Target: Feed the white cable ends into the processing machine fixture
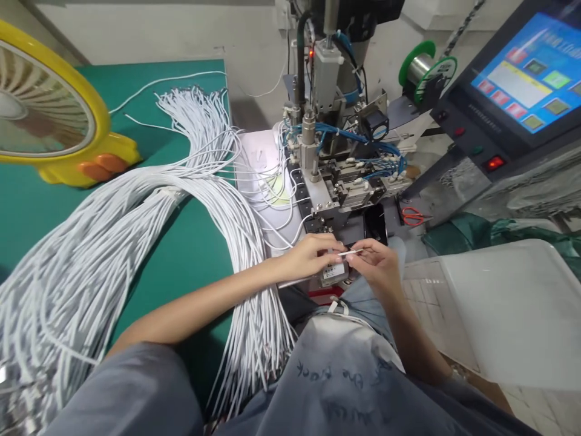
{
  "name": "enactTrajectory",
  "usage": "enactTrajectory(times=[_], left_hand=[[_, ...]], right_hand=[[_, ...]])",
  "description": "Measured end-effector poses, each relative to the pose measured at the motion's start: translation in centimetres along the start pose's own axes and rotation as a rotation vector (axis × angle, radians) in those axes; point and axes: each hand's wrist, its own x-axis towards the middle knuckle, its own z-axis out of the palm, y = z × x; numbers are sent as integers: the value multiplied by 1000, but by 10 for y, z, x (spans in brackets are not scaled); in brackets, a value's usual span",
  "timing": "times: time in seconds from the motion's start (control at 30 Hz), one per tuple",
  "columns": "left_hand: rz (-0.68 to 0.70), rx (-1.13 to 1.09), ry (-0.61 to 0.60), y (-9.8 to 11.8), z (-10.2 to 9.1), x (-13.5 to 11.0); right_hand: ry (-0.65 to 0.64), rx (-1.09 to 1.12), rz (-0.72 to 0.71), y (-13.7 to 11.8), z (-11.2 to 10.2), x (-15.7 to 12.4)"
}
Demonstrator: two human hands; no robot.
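Both hands meet in front of the machine, at the table's right edge. My left hand (318,252) is closed in a pinch, and my right hand (376,261) pinches from the other side. Between their fingertips runs a short stretch of thin white cable (350,252); its tip and any fitting on it are too small to make out. Under my left forearm lies a thick bundle of white cables (247,242) that hangs toward my lap. Just below the fingers is a small box with a white label (334,272).
A bench machine (313,151) with blue air tubes stands directly ahead. To the right are a wire spool (420,69), a touch screen (531,79), red-handled scissors (412,216) and a white tray (517,309). A yellow fan (97,115) and more cables (91,242) occupy the green table (204,233).
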Motion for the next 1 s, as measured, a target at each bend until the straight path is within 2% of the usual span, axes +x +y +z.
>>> enactTrajectory(times=[0.2, 0.33, 0.43, 0.57, 0.77, 0.9, 1.0], left_hand=[[19, 35, 163, 6, 1, 0], [-2, 107, 237, 3, 2, -1], [-24, 140, 283, 1, 3, -1], [-64, 155, 281, 1, 2, -1], [62, 63, 178, 2, 1, -1], [82, 199, 245, 2, 2, -2], [116, 314, 265, 1, 3, -3]], right_hand=[[1, 121, 15, 7, 9, 3], [25, 40, 25, 9, 13, 4], [52, -74, -41, 11, 15, 7], [97, -194, -163, 15, 16, 9], [96, -285, -245, 11, 16, 9], [148, -528, -342, 6, 18, 7], [123, -629, -389, 6, 15, 9]])
